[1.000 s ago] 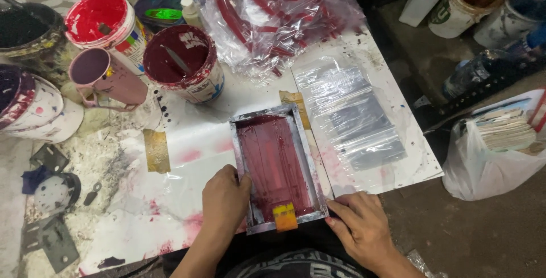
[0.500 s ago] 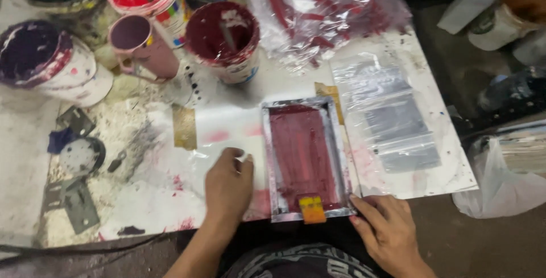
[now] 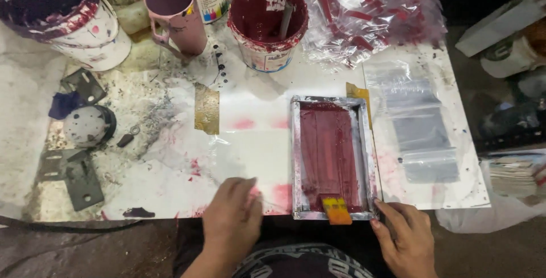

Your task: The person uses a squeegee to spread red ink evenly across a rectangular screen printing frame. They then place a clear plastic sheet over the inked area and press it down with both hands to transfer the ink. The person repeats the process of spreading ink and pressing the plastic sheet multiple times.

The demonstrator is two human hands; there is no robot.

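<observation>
My left hand [image 3: 232,221] lies flat and open at the near edge of the white work board [image 3: 250,153], fingers spread on the pink-smeared surface and gripping nothing. Ahead of it the board is bare up to a strip of tan tape [image 3: 207,108]; further off to its left sit metal brackets [image 3: 79,178] and a round paint-flecked lid [image 3: 86,125]. Just to its right stands the small metal-framed printing screen [image 3: 333,156], lying flat, its mesh coated dark red, a yellow-orange tab [image 3: 337,210] at its near rail. My right hand [image 3: 405,238] is loosely open, fingertips [image 3: 380,205] touching the frame's near right corner, not clasping it. Right of that hand's fingers, clear plastic bags [image 3: 424,136] lie on the board close to its right edge. Beyond the frame stand a red paint can [image 3: 267,25] with a stirrer in it, a pink mug [image 3: 173,13], a dark purple paint bucket [image 3: 62,19], and a heap of red-printed plastic bags [image 3: 375,13].
</observation>
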